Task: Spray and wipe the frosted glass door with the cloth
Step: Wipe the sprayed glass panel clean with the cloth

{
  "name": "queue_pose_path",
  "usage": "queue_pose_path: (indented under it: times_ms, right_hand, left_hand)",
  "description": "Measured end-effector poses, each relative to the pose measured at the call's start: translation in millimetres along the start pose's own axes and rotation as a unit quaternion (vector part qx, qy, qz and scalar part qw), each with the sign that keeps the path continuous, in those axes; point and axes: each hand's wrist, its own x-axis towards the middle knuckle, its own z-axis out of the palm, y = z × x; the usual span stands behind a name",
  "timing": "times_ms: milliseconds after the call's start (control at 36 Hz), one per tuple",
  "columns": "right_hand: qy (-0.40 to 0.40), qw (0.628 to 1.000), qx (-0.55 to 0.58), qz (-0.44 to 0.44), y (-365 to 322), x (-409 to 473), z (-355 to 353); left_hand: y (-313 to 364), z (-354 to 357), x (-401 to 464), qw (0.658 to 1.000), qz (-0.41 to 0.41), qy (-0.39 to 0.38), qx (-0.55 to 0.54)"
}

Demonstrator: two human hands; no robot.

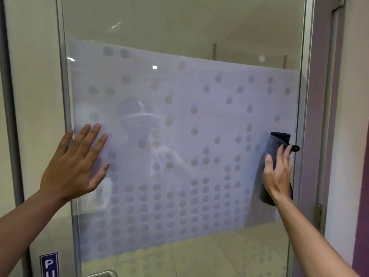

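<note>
Cloth (274,154) under right hand (278,176), against glass door (179,116).

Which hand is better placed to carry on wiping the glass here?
Right. The right hand already presses the dark cloth against the frosted glass near its right edge; the left hand is bare, flat against the glass.

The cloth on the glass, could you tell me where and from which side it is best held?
Hold the dark cloth at its middle, palm flat from the front, as the right hand does: it hangs long and limp against the glass door.
</note>
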Motion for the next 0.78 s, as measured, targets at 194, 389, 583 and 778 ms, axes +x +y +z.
queue_pose_path:
  times_ms: [194, 389, 583, 778]
  right_hand:
    - [-0.001, 0.994, -0.097, -0.052, 25.2, -0.6, -2.5]
    - [0.121, 0.987, -0.051, 0.088, -27.8, -12.2, 42.6]
    - [0.133, 0.986, -0.050, 0.084, -76.3, -18.7, 61.4]
    - [0.089, 0.987, -0.108, -0.076, -160.9, -69.7, 103.1]
  left_hand:
    - [-0.8, 1.4, -0.1, 1.000, 0.005, -0.001, 0.012]
    - [2.0, -4.7, 2.7, 1.000, 0.001, -0.006, 0.008]
    - [2.8, -6.6, 3.2, 1.000, 0.006, -0.004, 0.023]
    - [2.6, -7.1, 2.6, 1.000, 0.000, -0.014, 0.016]
